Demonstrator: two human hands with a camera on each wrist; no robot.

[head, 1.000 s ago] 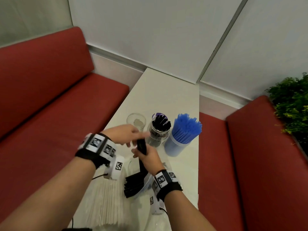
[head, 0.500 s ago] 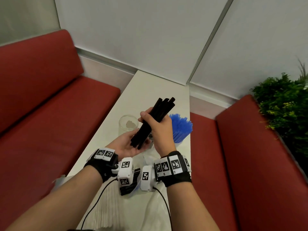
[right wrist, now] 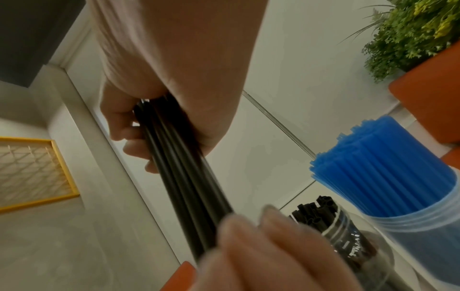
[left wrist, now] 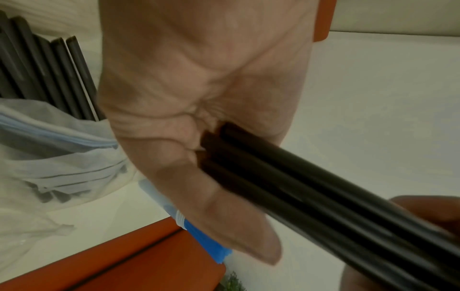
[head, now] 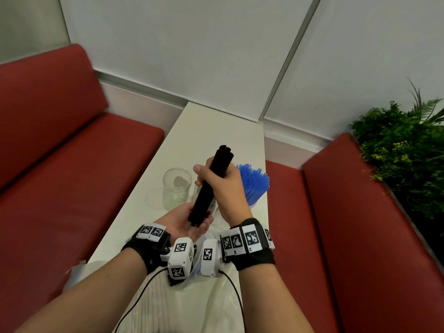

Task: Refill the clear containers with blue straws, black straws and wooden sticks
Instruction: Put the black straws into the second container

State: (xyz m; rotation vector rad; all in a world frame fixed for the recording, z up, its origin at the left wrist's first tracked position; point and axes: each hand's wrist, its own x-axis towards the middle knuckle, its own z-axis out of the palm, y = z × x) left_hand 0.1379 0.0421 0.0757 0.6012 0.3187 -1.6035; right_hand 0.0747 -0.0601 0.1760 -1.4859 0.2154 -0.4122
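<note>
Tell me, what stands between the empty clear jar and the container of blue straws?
The jar of black straws, seen in the right wrist view; in the head view, the hands hide it.

Black straws (head: 211, 183), blue straws (head: 254, 186), red bench (head: 72, 164), white table (head: 216, 126), black-and-white checked wristbands (head: 247, 239).

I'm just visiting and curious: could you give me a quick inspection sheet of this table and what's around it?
Surface: white table, bare at the far end.
Job's things: black straws bundled in both hands; blue straws upright in a jar; empty jar; straw jar part filled.
Clutter: plastic bags at the near edge.
Hands: right hand grips the bundle; left hand supports its lower end.
Cables: black cables from the wrist cameras.
Surroundings: red benches, plant.
</note>
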